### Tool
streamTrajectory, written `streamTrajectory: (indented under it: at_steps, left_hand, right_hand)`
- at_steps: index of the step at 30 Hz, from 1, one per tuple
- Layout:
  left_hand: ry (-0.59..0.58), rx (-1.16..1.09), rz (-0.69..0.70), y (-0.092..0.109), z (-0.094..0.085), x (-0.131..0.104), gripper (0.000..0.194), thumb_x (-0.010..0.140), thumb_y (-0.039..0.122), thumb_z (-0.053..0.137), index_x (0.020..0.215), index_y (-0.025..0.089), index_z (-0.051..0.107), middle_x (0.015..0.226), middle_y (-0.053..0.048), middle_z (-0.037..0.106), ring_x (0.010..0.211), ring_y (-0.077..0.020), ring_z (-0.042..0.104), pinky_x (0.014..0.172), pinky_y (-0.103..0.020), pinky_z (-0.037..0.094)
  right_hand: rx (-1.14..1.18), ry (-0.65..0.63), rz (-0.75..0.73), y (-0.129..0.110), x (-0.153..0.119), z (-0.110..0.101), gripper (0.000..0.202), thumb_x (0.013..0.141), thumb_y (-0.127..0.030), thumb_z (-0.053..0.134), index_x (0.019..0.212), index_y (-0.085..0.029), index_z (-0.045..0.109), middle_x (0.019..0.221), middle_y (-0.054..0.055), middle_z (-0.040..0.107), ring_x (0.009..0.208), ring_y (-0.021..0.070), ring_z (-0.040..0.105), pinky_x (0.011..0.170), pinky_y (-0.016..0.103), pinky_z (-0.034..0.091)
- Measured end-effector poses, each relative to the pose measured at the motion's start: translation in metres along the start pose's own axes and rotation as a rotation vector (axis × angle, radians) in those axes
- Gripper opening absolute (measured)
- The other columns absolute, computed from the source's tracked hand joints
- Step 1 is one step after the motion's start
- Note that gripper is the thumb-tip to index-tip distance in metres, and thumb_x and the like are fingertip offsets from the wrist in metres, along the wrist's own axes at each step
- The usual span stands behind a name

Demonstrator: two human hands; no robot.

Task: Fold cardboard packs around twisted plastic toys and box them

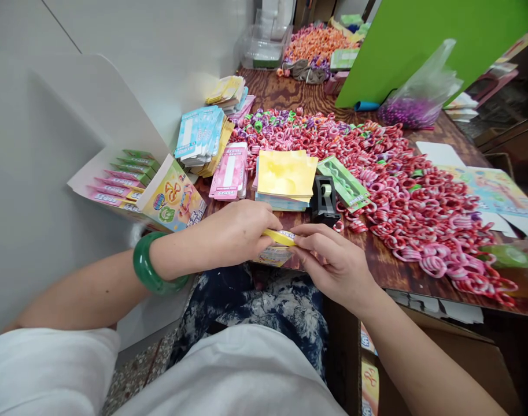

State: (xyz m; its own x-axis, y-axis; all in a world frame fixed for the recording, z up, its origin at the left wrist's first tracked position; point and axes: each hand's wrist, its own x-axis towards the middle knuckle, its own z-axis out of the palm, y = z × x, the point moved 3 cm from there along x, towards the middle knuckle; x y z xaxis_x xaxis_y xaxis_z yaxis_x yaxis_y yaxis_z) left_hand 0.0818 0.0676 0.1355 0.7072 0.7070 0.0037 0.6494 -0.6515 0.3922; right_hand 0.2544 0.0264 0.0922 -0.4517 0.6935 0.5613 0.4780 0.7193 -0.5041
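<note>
Between my two hands, at the table's front edge, is a small yellow printed box [281,237], seen edge-on. My left hand [242,231], below a green bangle [153,263], pinches its left end. The fingertips of my right hand [333,254] close on its right end. What lies inside the box is hidden. Just beyond my hands stand a stack of yellow cards [286,173], a black tape dispenser [324,199] and a green box with a window [344,182]. Pink boxes [229,170] are stacked to the left of the yellow cards.
A display carton [172,196] with several pink and green boxes stands at left. Red and pink striped rings [420,202] are heaped across the table. Blue cards [198,133], a green panel [420,46] and a bag of purple pieces [415,104] are farther back. An open cardboard box [458,358] sits below right.
</note>
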Motion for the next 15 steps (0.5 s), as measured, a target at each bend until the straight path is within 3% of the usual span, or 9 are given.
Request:
streamTrajectory:
  at_steps: [3,6,10,15]
  left_hand:
    - [-0.035,-0.034,-0.042,-0.003,0.000,-0.001,0.028,0.082,0.010,0.057,0.103,0.019,0.072,0.099,-0.004,0.073,0.089,-0.0184,0.067,0.077,-0.027,0.048]
    - [0.008,-0.118,-0.037,-0.006,-0.001,-0.006,0.025,0.082,0.008,0.054,0.100,0.018,0.068,0.096,0.000,0.072,0.087,-0.0152,0.066,0.075,-0.024,0.047]
    - [0.096,-0.152,0.029,-0.007,0.001,-0.014,0.015,0.083,0.008,0.054,0.088,0.017,0.064,0.084,0.001,0.068,0.077,-0.0126,0.062,0.068,-0.022,0.044]
    - [0.184,-0.126,0.132,-0.006,0.010,-0.023,0.017,0.089,0.010,0.050,0.086,0.016,0.066,0.086,-0.003,0.068,0.081,-0.0143,0.064,0.069,-0.023,0.047]
  right_hand:
    - [0.000,0.033,0.000,0.003,-0.002,0.002,0.013,0.089,-0.009,0.055,0.085,-0.021,0.057,0.099,0.009,0.068,0.087,0.0168,0.067,0.071,0.026,0.054]
    - [0.008,0.051,0.005,0.004,-0.002,0.003,0.015,0.088,-0.007,0.055,0.081,-0.020,0.056,0.098,0.009,0.068,0.085,0.0156,0.067,0.067,0.024,0.053]
    - [-0.016,0.051,-0.007,0.001,-0.002,0.003,0.015,0.086,-0.006,0.056,0.081,-0.020,0.055,0.096,0.010,0.067,0.083,0.0154,0.066,0.067,0.024,0.053]
    - [-0.086,0.025,-0.041,-0.005,0.002,0.005,0.012,0.087,-0.010,0.058,0.082,-0.020,0.054,0.096,0.011,0.069,0.083,0.0188,0.063,0.069,0.031,0.052]
